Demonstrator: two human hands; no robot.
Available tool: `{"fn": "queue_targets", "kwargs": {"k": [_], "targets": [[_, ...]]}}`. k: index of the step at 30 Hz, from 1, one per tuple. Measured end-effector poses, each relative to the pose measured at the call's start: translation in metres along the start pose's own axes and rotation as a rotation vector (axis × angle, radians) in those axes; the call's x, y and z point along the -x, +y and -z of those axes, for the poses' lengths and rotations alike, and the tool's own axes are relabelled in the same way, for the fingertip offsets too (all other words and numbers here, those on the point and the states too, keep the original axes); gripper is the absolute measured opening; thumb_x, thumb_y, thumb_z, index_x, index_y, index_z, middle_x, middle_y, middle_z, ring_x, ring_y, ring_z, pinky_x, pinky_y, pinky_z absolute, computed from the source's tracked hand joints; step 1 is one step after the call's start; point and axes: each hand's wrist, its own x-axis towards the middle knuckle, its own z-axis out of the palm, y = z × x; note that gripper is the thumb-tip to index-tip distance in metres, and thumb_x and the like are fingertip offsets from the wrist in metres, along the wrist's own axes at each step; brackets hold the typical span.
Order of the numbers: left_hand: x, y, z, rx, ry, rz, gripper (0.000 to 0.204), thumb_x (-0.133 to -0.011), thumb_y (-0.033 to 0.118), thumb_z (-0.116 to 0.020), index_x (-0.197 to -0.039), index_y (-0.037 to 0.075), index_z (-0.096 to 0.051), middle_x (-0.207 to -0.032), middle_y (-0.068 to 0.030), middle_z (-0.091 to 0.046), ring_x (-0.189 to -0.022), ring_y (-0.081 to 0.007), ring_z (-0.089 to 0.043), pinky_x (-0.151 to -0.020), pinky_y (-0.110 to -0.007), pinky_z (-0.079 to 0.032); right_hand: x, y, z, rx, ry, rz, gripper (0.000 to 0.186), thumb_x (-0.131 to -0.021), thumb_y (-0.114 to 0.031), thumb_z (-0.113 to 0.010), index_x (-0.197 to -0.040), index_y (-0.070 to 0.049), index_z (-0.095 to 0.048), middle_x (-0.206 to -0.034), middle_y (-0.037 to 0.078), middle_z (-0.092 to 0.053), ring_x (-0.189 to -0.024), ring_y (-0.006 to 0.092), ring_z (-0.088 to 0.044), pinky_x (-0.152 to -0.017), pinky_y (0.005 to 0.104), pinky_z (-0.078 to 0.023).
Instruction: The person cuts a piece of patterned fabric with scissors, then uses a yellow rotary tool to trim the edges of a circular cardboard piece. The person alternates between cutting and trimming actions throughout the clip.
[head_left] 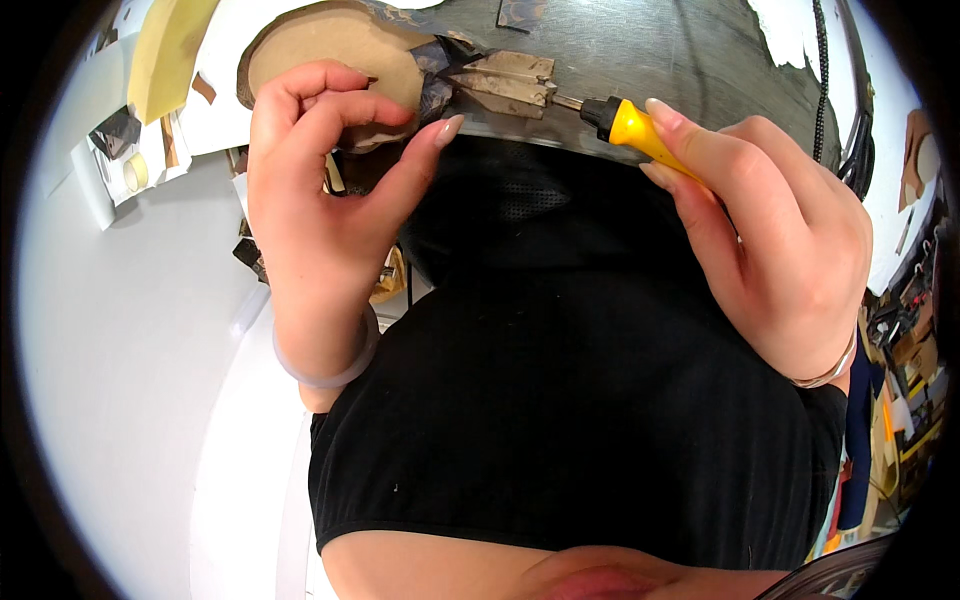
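Note:
My right hand (770, 220) grips a yellow-handled tool (650, 140) with a black collar and a thin metal shaft. At its far end is a wide, stained, ridged metal head (505, 83), pointing left against dark patterned material (433, 80). That material edges a rounded tan piece (335, 50) on the left of the work surface. Over the near side of this piece, my left hand (325, 170) has curled fingers, with the thumb apart from them. Whether those fingertips touch the tan piece cannot be made out.
The dark metal work surface (640, 50) stretches across the top. A braided black cord (822, 80) and dark cables (860, 150) run along its right side. Far left, a tape roll (134, 172) lies near a yellow curved sheet (170, 55). Cluttered tools and scraps fill the right rim.

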Motion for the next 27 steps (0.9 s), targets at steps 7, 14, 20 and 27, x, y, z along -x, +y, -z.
{"fn": "queue_targets", "kwargs": {"k": [7, 14, 20, 27], "targets": [[-0.001, -0.010, 0.001, -0.027, 0.006, -0.115, 0.020, -0.073, 0.001, -0.086, -0.086, 0.003, -0.070, -0.107, -0.0051, -0.058, -0.086, -0.0148, -0.061, -0.076, -0.027, -0.050, -0.006, -0.008, -0.001, 0.052, -0.025, 0.009, 0.041, -0.081, -0.001, -0.078, -0.120, -0.004, -0.067, -0.078, 0.007, -0.059, -0.056, 0.0188, -0.058, -0.049, 0.0296, -0.043], [0.000, -0.011, -0.001, 0.041, -0.002, -0.134, 0.019, -0.074, -0.002, -0.084, -0.085, 0.003, -0.070, -0.109, -0.0060, -0.057, -0.084, -0.0142, -0.061, -0.076, -0.026, -0.050, -0.005, -0.011, 0.001, 0.038, -0.037, -0.024, 0.041, -0.081, 0.000, -0.077, -0.121, -0.005, -0.068, -0.078, 0.006, -0.058, -0.055, 0.0194, -0.057, -0.049, 0.0307, -0.043], [0.002, -0.001, 0.000, 0.089, -0.002, -0.044, 0.023, -0.073, -0.005, -0.084, -0.090, 0.000, -0.069, -0.109, -0.0076, -0.060, -0.100, -0.0183, -0.060, -0.086, -0.029, -0.048, -0.007, -0.005, 0.002, -0.002, -0.009, -0.023, 0.041, -0.081, 0.001, -0.077, -0.120, -0.005, -0.068, -0.078, 0.007, -0.059, -0.056, 0.0193, -0.057, -0.049, 0.0296, -0.043], [0.002, -0.012, -0.005, 0.058, 0.034, -0.157, 0.029, -0.071, -0.005, -0.085, -0.093, 0.001, -0.067, -0.108, -0.0067, -0.058, -0.092, -0.0171, -0.063, -0.078, -0.029, -0.053, -0.005, -0.009, 0.001, -0.005, -0.014, -0.049, 0.041, -0.080, 0.002, -0.077, -0.120, -0.004, -0.068, -0.079, 0.007, -0.061, -0.057, 0.0193, -0.059, -0.050, 0.0300, -0.044]]}}
